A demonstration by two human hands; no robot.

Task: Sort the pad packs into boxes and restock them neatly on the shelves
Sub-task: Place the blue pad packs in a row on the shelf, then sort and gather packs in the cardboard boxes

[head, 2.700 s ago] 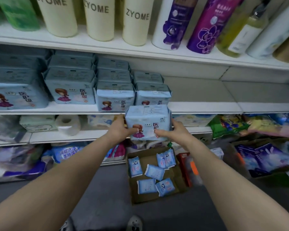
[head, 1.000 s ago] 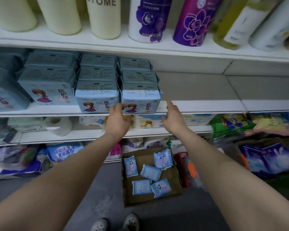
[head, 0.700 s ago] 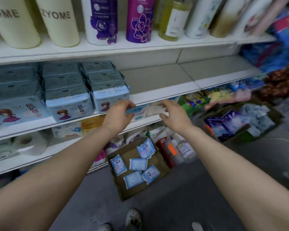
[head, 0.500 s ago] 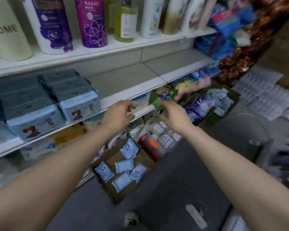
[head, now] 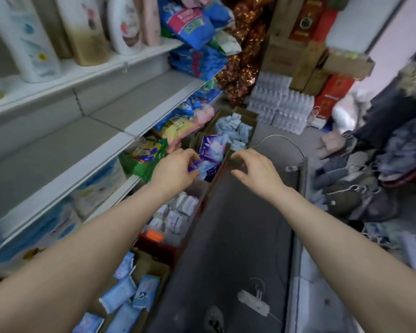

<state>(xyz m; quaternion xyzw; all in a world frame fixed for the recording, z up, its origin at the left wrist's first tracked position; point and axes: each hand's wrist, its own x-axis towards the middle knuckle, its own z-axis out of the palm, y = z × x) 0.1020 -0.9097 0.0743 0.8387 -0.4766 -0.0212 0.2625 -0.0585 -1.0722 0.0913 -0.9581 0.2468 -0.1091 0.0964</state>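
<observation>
Left hand (head: 175, 170): fingers loosely curled, reaching over the purple pack (head: 210, 153) in the carton (head: 222, 162) ahead; fingertips at or just short of its wrapper, contact not confirmed owing to blur. Nothing gripped as yet. Right hand (head: 255, 168): fingers half open, thumb spread, poised just beside the carton's near corner. Nothing held; touch on the rim not determinable.

Just beyond the hands: a second carton (head: 246, 116) heaped with loose pale-blue packs (head: 235, 131), unsorted. Directly below the left forearm: a red box (head: 159, 246) of small white packs (head: 178, 210). Nearer still, under the left elbow: a brown box (head: 151, 265) with light-blue packs (head: 130, 292) lying loose and askew.

Left of the left hand: middle shelf (head: 65, 140), bare along the stretch nearest the hands. Below it, a lower shelf with blue and green goods, blurred. Above, upper shelf with bottles (head: 29, 39).

Right of the right hand: grey floor (head: 235, 236), a power strip (head: 252, 304), a thin cable, piled clothing (head: 382, 169). Far ahead: stacked cartons and shrink-wrapped water bottles (head: 279, 109).

Progress, as judged: well short of completion. Several boxes of packs on the floor not yet shelved, contents untidy; ample shelf room unfilled. Step in hand, as judged: taking up the purple pack or its carton for sorting. Remaining: tidy the loose packs into boxes, lift to the bare shelf, align in rows.
</observation>
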